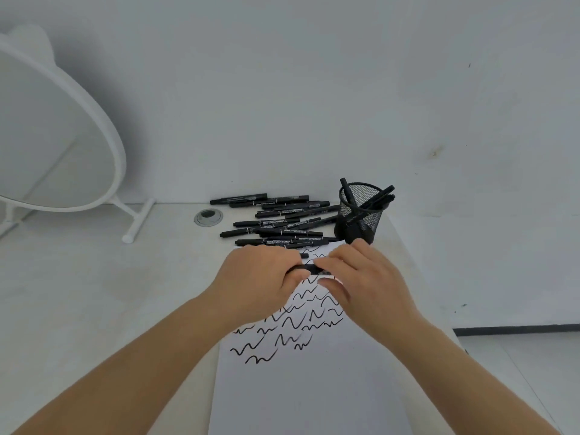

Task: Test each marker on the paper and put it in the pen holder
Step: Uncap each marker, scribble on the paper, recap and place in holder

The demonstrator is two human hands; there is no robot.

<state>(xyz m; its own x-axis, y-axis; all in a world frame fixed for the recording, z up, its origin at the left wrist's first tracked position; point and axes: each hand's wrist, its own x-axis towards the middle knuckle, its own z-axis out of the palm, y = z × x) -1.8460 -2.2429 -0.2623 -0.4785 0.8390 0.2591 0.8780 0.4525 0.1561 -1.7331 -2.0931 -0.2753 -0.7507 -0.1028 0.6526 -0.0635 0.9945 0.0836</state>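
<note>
Both hands, the left hand (262, 274) and the right hand (354, 277), gripped one black marker (310, 269) by its ends above the scribbled paper (314, 387), near the mesh pen holder (361, 215). It looked light, rigid and smooth, best held mid-barrel. Fingers hid its cap and tip.

White-framed oval mirror (47, 133) on desk (94, 293) — round grommet (208, 217) nearby.

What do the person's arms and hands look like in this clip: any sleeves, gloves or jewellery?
Both forearms are bare for as far as the frame shows, with no sleeve in view. The left hand and right hand wear no gloves, and no ring, watch or bracelet shows on either wrist.
</note>
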